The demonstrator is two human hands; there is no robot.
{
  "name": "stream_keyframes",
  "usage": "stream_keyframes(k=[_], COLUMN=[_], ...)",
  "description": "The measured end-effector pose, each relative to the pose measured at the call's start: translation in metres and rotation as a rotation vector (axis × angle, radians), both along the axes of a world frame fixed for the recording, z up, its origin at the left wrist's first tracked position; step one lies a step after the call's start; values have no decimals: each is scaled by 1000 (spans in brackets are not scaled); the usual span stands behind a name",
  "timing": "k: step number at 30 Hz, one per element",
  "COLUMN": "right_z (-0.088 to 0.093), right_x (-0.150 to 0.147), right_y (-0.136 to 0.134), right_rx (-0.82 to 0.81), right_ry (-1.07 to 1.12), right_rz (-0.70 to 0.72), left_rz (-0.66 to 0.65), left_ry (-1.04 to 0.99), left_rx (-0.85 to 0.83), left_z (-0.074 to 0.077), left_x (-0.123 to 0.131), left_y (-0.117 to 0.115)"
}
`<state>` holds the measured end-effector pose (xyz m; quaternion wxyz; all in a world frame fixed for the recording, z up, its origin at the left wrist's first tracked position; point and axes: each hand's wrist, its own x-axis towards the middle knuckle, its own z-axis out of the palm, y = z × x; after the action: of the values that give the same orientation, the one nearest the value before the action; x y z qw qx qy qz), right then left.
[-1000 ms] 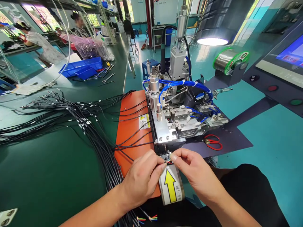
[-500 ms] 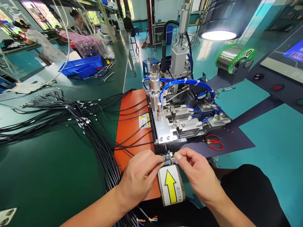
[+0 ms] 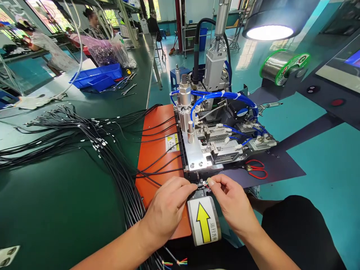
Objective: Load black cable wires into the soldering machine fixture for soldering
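Both hands meet at the front of a bench machine (image 3: 201,150), just above a small dark fixture (image 3: 199,194). My left hand (image 3: 170,204) is closed in a pinch on a thin black cable that ends in fine wires. Closed in a pinch too, my right hand (image 3: 232,197) grips the fine coloured wires (image 3: 206,183) at that cable's end. Fingertips hide most of the wire ends. Below the fixture is a rounded guide with a yellow arrow label (image 3: 204,221). An orange cover (image 3: 160,150) lies left of the machine, with several black cables across it.
A large bundle of black cables (image 3: 112,161) lies on the green bench (image 3: 64,210). Red-handled scissors or snips (image 3: 257,169) rest on the dark plate at right. A solder spool (image 3: 284,65), a bright lamp (image 3: 270,32) and a blue bin (image 3: 98,77) stand farther off. Two people are at back left.
My hands have moved slightly up with the cable end, toward the machine's front edge. The camera view has shifted a little. Both pinches stay closed.
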<state>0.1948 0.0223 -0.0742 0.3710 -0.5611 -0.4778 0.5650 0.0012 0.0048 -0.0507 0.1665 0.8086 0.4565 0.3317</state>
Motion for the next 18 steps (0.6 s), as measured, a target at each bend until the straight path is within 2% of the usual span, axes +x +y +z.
stream_keyframes(k=[18], right_z=[-7], right_x=[-3], right_y=[-1], right_rx=[5], right_ry=[-21], right_rz=[-26], left_rz=[-2], left_ry=[-1], left_rx=[-15], left_z=[-1], left_x=[0], left_y=[0])
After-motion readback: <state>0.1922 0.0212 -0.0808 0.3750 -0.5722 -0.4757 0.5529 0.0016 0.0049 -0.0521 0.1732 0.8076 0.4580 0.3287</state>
